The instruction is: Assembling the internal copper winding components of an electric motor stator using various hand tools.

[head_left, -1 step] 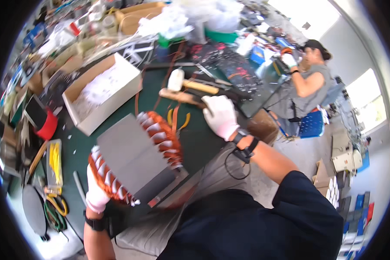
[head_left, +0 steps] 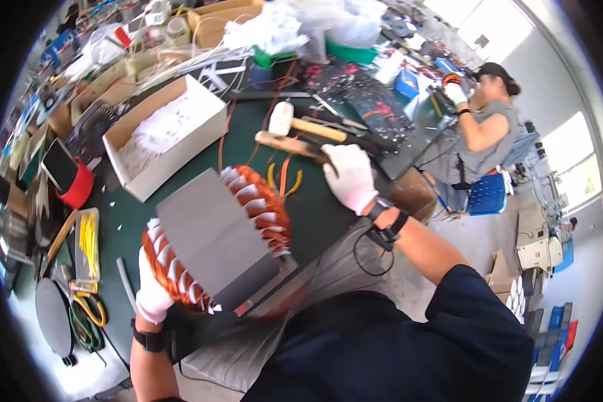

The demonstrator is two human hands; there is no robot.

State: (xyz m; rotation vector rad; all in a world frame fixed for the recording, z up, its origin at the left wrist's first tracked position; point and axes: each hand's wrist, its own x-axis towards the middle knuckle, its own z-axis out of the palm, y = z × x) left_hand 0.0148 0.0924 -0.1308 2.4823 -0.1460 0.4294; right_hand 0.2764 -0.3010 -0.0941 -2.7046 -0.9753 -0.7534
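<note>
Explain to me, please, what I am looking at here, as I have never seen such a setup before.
There is no robot: these are a person's own two hands, in whitish gloves. The view comes from a wide fisheye camera worn on the head, looking down, so straight edges bend near the rim.

The left hand is against the side of a grey-bodied part with coils of copper-coloured wire and white strips at its ends; its fingers are mostly hidden. The right hand is by the dark end of a wooden-handled tool; whether it grips it is unclear.

On the dark green table are a white-headed mallet and an open box with white scraps inside. Off to the right sits a co-worker.
</note>
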